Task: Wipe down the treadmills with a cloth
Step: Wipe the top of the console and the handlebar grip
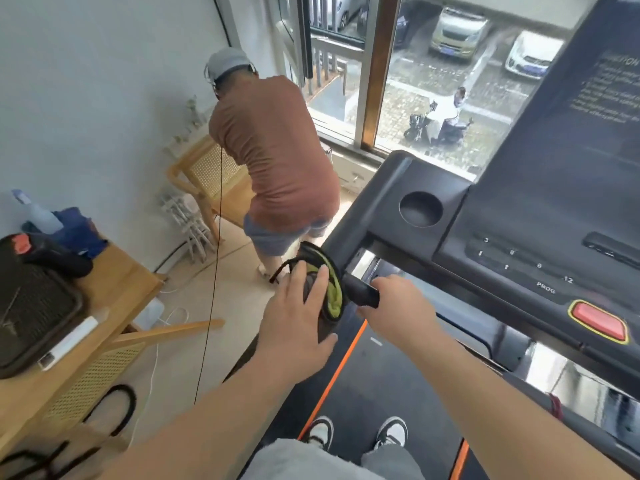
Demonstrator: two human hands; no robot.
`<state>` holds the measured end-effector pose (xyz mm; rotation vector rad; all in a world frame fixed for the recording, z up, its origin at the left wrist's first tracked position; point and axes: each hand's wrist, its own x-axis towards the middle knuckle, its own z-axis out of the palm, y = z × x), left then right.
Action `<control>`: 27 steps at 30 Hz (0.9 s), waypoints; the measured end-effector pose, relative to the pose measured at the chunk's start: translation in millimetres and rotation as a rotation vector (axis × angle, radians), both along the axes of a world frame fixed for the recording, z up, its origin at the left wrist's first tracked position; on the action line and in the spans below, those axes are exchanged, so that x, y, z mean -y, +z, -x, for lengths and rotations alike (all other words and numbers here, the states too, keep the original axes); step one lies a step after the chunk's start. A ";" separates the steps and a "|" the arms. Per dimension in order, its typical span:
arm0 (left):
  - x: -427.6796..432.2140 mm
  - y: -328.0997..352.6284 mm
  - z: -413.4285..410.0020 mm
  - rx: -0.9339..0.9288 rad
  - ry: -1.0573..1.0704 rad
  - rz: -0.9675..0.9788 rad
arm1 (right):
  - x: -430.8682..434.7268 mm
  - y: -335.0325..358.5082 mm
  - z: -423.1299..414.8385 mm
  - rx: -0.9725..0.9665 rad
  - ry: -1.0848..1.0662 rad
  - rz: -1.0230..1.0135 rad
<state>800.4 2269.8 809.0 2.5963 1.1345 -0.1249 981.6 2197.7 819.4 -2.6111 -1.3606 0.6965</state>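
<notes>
I stand on the black treadmill belt (377, 386), facing its dark console (540, 216). A grey and green cloth (327, 271) is draped over the treadmill's left handrail. My left hand (298, 317) lies flat on the cloth, fingers spread, pressing it against the rail. Just right of it, my right hand (394, 306) is closed around the short black hand grip (362, 292) that sticks out below the console. A round cup holder (420, 208) sits in the console's left wing, and a red stop button (597, 320) is at the right.
Another person in a brown shirt (273, 150) bends over a wooden chair (211, 174) ahead on the left. A wooden table (104, 292) at my left holds a dark tray (31, 306) and a spray bottle (38, 211). A thin cable (211, 306) hangs down. A window (443, 81) lies ahead.
</notes>
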 end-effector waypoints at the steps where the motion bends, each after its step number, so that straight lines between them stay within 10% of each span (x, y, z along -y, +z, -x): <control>1: -2.9 -3.3 -2.5 0.006 0.009 -0.017 | -1.8 -2.1 -0.5 0.024 -0.004 0.019; 5: -29.0 2.4 -33.2 0.033 0.081 -0.028 | -4.9 -3.3 -2.9 0.090 -0.014 0.041; 12: -114.5 0.8 -101.5 0.197 0.334 0.521 | -16.0 1.8 -4.9 0.039 -0.072 0.100; 21: -60.6 10.6 7.1 0.104 0.277 0.494 | -18.1 -4.2 -5.1 0.044 -0.086 0.100; 27: -96.8 1.1 -70.3 0.128 0.330 0.466 | -21.2 -7.9 -4.4 0.092 -0.071 0.105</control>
